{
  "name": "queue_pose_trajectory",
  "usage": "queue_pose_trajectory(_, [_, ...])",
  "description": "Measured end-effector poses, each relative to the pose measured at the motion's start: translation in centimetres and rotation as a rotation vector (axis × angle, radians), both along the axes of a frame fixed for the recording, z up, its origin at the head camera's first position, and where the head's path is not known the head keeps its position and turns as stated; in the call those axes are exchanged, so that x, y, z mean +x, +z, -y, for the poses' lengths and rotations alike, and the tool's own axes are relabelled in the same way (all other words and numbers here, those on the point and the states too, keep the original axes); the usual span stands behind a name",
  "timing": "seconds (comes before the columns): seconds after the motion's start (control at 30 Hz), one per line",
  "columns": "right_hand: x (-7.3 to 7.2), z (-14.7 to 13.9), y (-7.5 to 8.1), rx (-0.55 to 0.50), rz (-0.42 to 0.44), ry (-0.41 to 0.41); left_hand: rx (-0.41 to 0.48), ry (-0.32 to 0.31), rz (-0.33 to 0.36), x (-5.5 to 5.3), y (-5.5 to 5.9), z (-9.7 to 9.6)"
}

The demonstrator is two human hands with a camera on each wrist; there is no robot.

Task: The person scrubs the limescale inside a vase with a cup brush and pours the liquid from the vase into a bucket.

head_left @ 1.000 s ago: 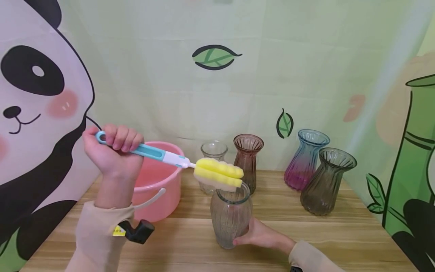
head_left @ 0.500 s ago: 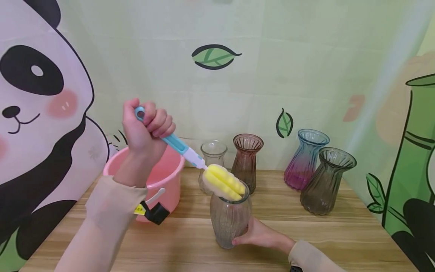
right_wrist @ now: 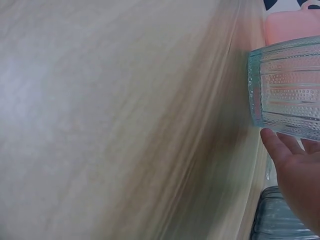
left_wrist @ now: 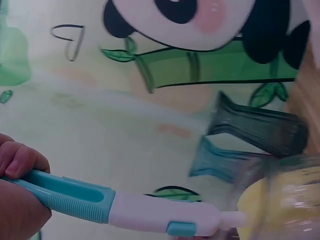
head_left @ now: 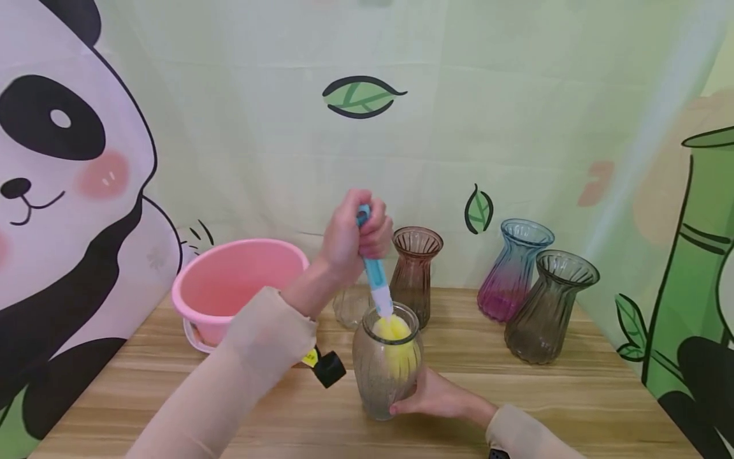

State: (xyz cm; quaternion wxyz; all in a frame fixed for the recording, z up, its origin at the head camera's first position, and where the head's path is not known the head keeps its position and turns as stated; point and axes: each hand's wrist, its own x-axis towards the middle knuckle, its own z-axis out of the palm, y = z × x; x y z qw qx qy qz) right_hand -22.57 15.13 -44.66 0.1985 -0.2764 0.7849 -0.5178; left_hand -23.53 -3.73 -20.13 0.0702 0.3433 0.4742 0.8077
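My left hand grips the blue-and-white handle of a sponge bottle brush, held almost upright. The brush's yellow sponge head is inside a clear ribbed glass vase, showing through the wall below the rim. Low on that vase's right side, my right hand holds it near the base, thumb in front. In the left wrist view, fingers wrap the handle's end. The right wrist view shows fingertips at the textured glass near the bottom; the far fingers are hidden.
A pink bucket stands left, partly behind my left sleeve. Behind the held vase are a brown vase and a clear one, half hidden. A blue-purple vase and a grey vase stand right on the wooden table.
My left hand has swung right and tilted the brush upright; its sponge has gone from above the vase's rim down inside. My right hand and the vase have stayed in place.
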Motion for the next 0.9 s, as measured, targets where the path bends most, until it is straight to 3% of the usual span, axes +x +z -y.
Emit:
queue_pose_trajectory(0.27, [0.3,-0.1,0.3,0.040,-0.033,0.028,-0.140,-0.032,0.063,-0.5,-3.6,-1.3])
queue_pose_trajectory(0.37, [0.2,-0.7,1.0,0.078,-0.052,0.048,-0.171,-0.085,0.057,-0.8,-5.0,-1.5])
queue_pose_trajectory(0.57, [-0.4,-1.1,2.3,-0.010,0.001,0.109,-0.214,-0.233,0.005,-1.6,-7.7,-1.8])
queue_pose_trajectory(0.7, [-0.8,-1.0,2.4,-0.030,-0.007,0.130,-0.215,-0.250,-0.015,-1.6,-8.4,-2.0])
queue_pose_trajectory(0.9, [-1.2,-1.0,2.7,-0.043,-0.056,0.175,-0.219,-0.249,-0.056,-1.1,-8.1,-2.2])
